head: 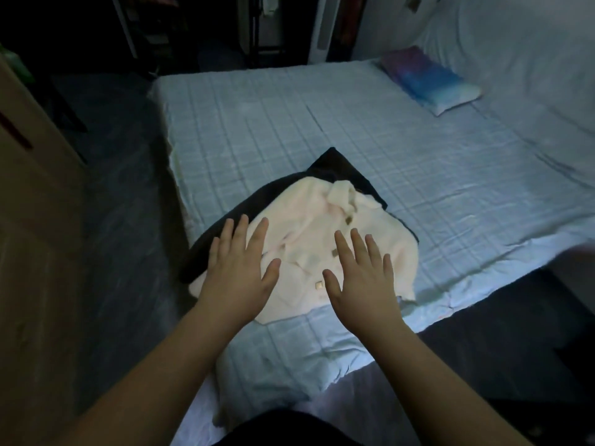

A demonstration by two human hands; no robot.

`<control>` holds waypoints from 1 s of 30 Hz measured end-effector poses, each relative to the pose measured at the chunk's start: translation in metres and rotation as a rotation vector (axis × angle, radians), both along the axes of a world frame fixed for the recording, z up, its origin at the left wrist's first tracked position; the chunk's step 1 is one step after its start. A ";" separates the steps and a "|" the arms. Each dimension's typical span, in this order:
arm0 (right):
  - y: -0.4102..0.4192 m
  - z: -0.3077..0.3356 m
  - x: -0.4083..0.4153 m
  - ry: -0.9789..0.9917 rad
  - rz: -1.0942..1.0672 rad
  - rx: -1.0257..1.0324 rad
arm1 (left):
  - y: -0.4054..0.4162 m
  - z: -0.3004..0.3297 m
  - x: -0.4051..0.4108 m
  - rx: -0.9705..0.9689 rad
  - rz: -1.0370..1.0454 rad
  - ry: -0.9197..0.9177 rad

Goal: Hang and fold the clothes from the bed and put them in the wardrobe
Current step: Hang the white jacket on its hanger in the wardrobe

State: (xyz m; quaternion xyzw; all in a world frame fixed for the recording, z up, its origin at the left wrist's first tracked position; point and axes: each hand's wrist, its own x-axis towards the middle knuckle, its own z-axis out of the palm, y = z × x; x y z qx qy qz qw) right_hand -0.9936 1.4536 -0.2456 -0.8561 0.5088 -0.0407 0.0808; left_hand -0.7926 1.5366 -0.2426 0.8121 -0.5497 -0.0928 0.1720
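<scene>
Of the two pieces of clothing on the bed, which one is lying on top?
The cream cardigan with square buttons lies on top; the dark garment sits beneath it, showing only at its left and far edges.

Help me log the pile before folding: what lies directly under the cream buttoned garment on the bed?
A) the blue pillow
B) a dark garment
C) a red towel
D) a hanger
B: a dark garment shows from beneath the cream buttoned garment at its left and far edges.

Dim, bluish room light; the bed (354, 130) is brightest, corners fall dark, edges curve, slight blur throughout.
</scene>
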 end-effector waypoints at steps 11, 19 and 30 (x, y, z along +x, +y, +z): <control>-0.083 -0.021 -0.054 0.050 -0.142 0.088 | -0.096 -0.012 -0.004 0.029 -0.071 -0.009; -0.237 -0.064 -0.095 0.046 -0.026 0.085 | -0.217 -0.053 -0.049 0.110 0.014 -0.045; -0.472 -0.175 -0.111 -0.179 -0.070 0.676 | -0.397 -0.110 -0.114 0.226 0.228 0.067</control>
